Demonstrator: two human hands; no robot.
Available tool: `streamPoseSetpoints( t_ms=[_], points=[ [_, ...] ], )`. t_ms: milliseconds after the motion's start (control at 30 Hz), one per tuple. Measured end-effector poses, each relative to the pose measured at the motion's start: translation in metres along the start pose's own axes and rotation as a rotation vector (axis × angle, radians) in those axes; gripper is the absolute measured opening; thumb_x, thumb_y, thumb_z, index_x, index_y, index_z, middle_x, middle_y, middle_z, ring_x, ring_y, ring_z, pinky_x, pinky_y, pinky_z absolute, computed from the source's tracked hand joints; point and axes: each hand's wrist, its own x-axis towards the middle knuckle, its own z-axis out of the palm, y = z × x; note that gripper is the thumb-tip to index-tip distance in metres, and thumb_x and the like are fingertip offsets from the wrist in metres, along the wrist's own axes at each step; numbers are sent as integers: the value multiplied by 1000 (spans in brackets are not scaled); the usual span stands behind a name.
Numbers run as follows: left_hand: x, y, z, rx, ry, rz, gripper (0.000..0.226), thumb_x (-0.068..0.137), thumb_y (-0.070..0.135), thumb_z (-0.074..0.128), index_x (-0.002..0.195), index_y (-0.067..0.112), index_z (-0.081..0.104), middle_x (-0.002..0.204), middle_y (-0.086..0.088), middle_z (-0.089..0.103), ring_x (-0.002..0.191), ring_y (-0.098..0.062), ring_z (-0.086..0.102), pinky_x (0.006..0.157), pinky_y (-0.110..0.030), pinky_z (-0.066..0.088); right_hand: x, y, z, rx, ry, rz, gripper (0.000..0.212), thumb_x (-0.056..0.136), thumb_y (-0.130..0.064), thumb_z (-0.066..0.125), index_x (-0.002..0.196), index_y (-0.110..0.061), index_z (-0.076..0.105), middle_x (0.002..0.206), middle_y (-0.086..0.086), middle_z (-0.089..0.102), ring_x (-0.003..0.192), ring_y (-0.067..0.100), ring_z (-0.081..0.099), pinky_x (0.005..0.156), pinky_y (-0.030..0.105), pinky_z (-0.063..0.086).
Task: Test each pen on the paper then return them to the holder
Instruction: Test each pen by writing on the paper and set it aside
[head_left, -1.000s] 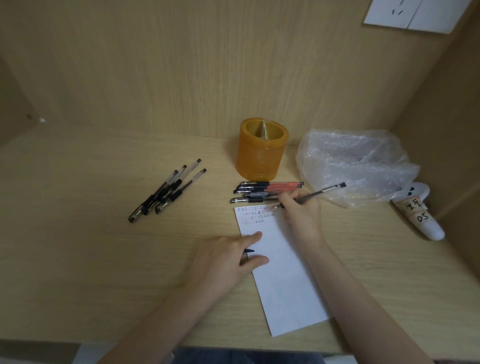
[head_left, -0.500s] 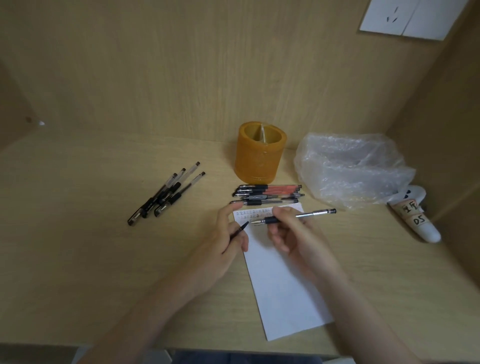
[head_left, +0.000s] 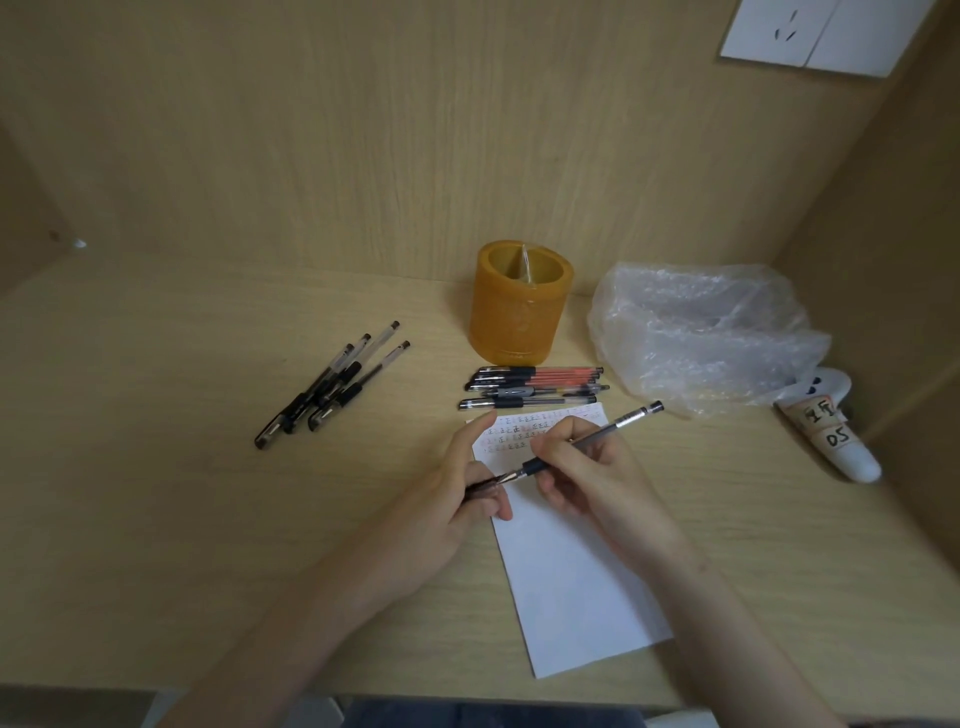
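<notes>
- The head view looks down on a pale wooden desk (head_left: 156, 493) set in a wood-panelled alcove. Two bare forearms reach up from the bottom edge toward the middle of the frame.
- The right hand (head_left: 587, 467), just right of centre, grips a slim dark pen (head_left: 621, 426) between the thumb and curled fingers. The pen slants from its blunt end at the upper right down to its metal tip at the lower left.
- The left hand (head_left: 452, 504), just left of centre, pinches a small dark pen cap (head_left: 479, 487) between the thumb and curled lower fingers. Its index finger points toward the top of the frame.
- The pen's tip meets the open end of the cap. Whether the tip is inside the cap cannot be told.
- Both hands are over the upper part of a white sheet of paper (head_left: 571, 582), which lies on the desk from the centre toward the lower right. Small rows of red and dark marks run along its top edge.
- An orange translucent holder (head_left: 519, 312), round with a divider inside, stands upright above centre, near the back wall.
- A row of pens (head_left: 535, 387), some with red barrels, lies side by side and horizontal between the holder and the top edge of the paper.
- A cluster of black pens (head_left: 332, 387) lies at an angle left of centre, well apart from the paper.
- A crumpled clear plastic bag (head_left: 696, 332) sits to the right of the holder.
- A white tube (head_left: 836, 436) with a label reading "05" lies at the right edge.
- A white wall socket (head_left: 810, 31) is in the upper right corner.
</notes>
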Motion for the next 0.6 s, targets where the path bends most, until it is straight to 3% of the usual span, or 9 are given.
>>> streamPoseSetpoints(
  t_ms=[200, 333, 400, 467, 600],
  points=[
    [-3, 5, 0, -6, 21, -20, 61, 94, 14, 49, 137, 38, 14, 92, 19, 65, 98, 7, 55, 93, -10, 34, -2, 6, -1, 14, -6, -5, 22, 91, -3, 57, 72, -8, 49, 52, 8, 53, 41, 14, 43, 38, 17, 31],
    [-3, 4, -1, 61, 57, -16, 36, 90, 19, 55, 119, 34, 41, 101, 22, 63, 96, 6, 58, 88, -17, 42, -4, 11, 1, 43, -148, 5, 10, 86, -9, 65, 80, -5, 59, 60, 11, 61, 50, 18, 51, 46, 22, 37],
    [-3, 3, -5, 33, 156, -12, 18, 87, 17, 60, 101, 28, 57, 83, 12, 68, 73, 2, 62, 69, -22, 50, -6, 9, -1, 54, -141, -32, 10, 82, -10, 68, 79, -3, 62, 62, 12, 63, 49, 16, 54, 44, 20, 39],
    [-5, 4, -8, 38, 231, -6, 7, 85, 19, 63, 87, 26, 66, 64, 4, 65, 51, 0, 56, 53, -20, 46, -8, 6, -1, 56, -92, -52, 11, 80, -11, 68, 74, -3, 63, 60, 10, 63, 47, 15, 53, 42, 19, 40],
    [-5, 10, -4, 217, 304, 79, 14, 88, 23, 57, 81, 15, 66, 59, 6, 57, 54, -7, 52, 56, -12, 37, -6, 6, 6, 110, -10, -12, 21, 84, -9, 65, 64, -5, 64, 51, 3, 59, 43, 11, 51, 41, 18, 39]
  ],
)
